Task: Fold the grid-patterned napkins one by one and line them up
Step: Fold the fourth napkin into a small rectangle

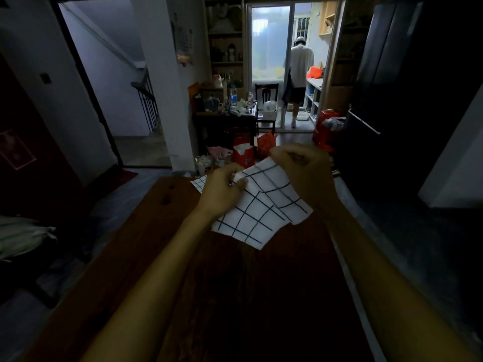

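Observation:
A white napkin with a black grid [257, 207] hangs folded over itself above the far half of the dark wooden table [146, 231]. My left hand [222, 188] pinches its upper left corner. My right hand [303, 168] grips its upper right edge from above, fingers curled. The lower layers of the napkin droop toward me. A second grid napkin [198, 184] lies flat on the table's far edge, mostly hidden behind my left hand.
Beyond the table's far end stand red boxes [243, 152] and clutter on the floor. A loaded side table [227, 111] and chair [266, 105] sit farther back. A person [300, 74] stands in the kitchen doorway. A stairwell opens at the left.

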A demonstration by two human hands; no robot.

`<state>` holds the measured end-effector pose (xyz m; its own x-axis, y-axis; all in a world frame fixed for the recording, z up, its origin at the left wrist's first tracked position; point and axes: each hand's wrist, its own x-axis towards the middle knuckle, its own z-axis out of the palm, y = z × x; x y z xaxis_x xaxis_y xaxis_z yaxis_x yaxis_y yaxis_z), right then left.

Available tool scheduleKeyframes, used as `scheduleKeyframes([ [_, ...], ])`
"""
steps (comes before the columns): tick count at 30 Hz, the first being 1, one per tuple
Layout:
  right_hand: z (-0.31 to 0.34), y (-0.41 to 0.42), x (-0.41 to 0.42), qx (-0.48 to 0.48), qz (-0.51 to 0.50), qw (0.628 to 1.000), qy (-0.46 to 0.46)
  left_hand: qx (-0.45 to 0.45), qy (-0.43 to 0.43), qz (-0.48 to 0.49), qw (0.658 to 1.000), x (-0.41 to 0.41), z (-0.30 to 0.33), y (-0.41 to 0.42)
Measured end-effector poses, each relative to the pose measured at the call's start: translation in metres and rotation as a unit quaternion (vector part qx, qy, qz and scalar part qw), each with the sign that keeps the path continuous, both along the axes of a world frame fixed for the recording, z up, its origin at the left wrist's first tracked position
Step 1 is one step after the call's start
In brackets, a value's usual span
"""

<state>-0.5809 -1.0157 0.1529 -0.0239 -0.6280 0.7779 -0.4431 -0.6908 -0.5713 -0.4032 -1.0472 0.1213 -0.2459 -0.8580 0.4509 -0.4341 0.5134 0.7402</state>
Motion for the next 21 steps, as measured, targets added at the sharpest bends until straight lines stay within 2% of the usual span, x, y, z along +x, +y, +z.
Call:
scheduleKeyframes([
  [2,0.005,0.008,-0.001,0.141,0.123,0.982,0.009,-0.013,0.006,-0.006,1.000,0.001,0.002,-0.004],
  [4,0.002,0.006,-0.003,0.234,0.157,0.959,-0.020,-0.017,0.025,-0.022,0.999,0.002,0.003,-0.006],
  [5,0.000,0.002,-0.003,0.234,0.127,0.964,-0.022,-0.014,0.034,-0.030,0.999,0.002,0.004,-0.005],
  [8,-0.017,-0.010,-0.003,0.148,-0.023,0.987,0.060,-0.008,0.041,-0.075,0.996,0.001,0.007,0.000],
  [13,-0.026,-0.006,0.010,0.193,-0.006,0.976,0.103,-0.023,0.084,-0.133,0.987,0.002,0.011,0.003],
  [17,-0.029,-0.008,0.010,0.180,-0.017,0.979,0.099,-0.016,0.081,-0.110,0.991,0.007,0.010,0.003],
  [21,-0.030,-0.013,0.009,0.181,-0.020,0.978,0.101,0.051,0.110,-0.072,0.990,0.009,0.013,0.007],
])
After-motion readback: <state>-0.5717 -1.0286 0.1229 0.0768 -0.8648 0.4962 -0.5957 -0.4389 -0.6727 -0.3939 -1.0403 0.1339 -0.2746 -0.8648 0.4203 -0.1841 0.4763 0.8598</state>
